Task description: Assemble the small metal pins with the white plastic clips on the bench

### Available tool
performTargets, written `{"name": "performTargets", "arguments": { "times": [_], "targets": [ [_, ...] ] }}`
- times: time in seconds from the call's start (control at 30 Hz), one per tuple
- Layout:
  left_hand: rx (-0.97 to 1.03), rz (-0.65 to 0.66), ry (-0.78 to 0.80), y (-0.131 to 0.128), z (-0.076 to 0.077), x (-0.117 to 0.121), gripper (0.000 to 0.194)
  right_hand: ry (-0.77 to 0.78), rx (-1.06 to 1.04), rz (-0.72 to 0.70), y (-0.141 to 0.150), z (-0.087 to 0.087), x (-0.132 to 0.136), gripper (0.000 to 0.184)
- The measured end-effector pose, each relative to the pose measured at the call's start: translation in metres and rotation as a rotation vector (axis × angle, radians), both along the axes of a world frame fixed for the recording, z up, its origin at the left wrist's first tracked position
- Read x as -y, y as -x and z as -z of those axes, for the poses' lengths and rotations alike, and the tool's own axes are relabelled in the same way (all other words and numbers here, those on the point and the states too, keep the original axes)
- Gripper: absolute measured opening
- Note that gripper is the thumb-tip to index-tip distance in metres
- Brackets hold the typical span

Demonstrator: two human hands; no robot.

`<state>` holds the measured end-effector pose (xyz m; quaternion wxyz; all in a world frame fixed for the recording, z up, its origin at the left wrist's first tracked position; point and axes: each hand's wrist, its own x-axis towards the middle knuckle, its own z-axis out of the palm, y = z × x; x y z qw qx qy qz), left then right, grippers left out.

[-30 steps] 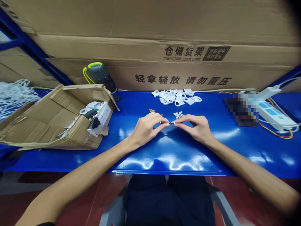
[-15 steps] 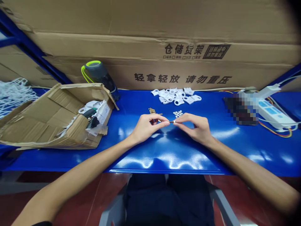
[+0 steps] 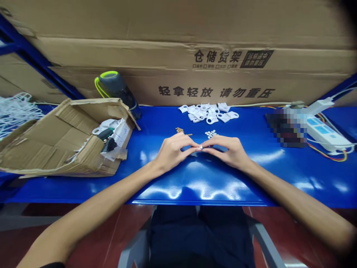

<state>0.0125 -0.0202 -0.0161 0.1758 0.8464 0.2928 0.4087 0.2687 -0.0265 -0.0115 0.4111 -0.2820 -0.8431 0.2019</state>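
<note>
My left hand (image 3: 175,149) and my right hand (image 3: 229,149) meet fingertip to fingertip above the blue table (image 3: 200,175). Both are closed in a pinch. Between the fingertips shows a small white ring-like piece (image 3: 200,147), pinched by my right hand. The thin brownish screw in my left fingers is now mostly hidden by them. Just beyond my left hand lie several brass-coloured screws (image 3: 180,130). Beyond my right fingers is a small heap of white ring-like pieces (image 3: 211,133). Farther back sits a pile of white plastic parts with round holes (image 3: 208,112).
An open cardboard box (image 3: 64,137) with tools and white parts stands on the left. Behind it is a dark cylinder with a lime rim (image 3: 117,87). A power strip (image 3: 325,133) with cables and a blurred dark object (image 3: 287,126) lie right. Large cardboard (image 3: 167,56) backs the table.
My fingertips have drawn together, with my right hand moving left. The white piece now sits against my left fingertips, and the dark length of screw between the hands has gone out of sight.
</note>
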Motion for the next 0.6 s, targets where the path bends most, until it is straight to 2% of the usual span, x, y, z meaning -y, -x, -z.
{"name": "performTargets", "arguments": {
  "times": [0.13,0.27,0.6],
  "targets": [
    [-0.050,0.008,-0.066,0.003,0.004,-0.003,0.025,0.024,0.029,0.038,0.001,-0.002,0.000,0.011],
    [-0.088,0.035,-0.125,0.005,0.003,-0.004,0.024,0.036,0.010,-0.010,0.004,-0.001,0.002,0.011],
    [-0.225,0.024,-0.082,0.006,0.001,-0.003,0.026,0.021,0.104,-0.060,0.001,0.009,-0.003,0.013]
  ]
}}
